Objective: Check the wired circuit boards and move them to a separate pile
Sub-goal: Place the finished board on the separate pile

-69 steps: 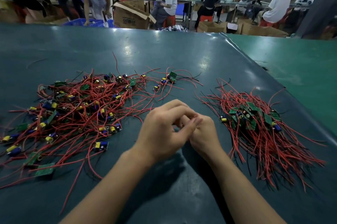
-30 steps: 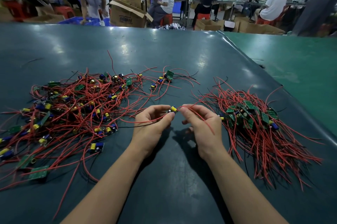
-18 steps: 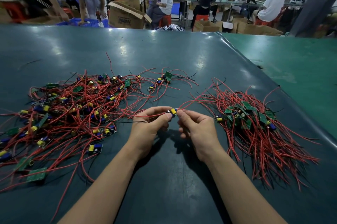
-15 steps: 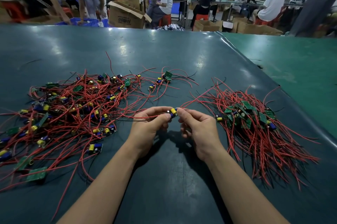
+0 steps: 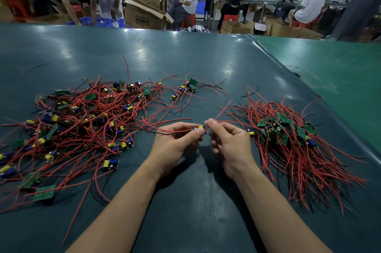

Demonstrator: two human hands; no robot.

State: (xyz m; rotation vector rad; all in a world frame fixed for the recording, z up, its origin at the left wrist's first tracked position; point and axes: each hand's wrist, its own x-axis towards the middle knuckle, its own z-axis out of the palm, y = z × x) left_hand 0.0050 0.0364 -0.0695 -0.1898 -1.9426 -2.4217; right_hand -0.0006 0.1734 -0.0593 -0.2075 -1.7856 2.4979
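Both hands pinch one small wired board, left hand and right hand each in a narrow grip.

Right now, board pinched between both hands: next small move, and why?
Probably carry the board rightward and drop it on the right pile. Left hand and right hand both pinch it mid-table; the right pile's boards lie bunched, the left pile scattered.

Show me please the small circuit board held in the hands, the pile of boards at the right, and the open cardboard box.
small circuit board (image 5: 199, 129), head view, its yellow part between the fingertips.
right pile (image 5: 283, 129), head view, a green board in its middle.
cardboard box (image 5: 142, 18), head view, its printed front wall.
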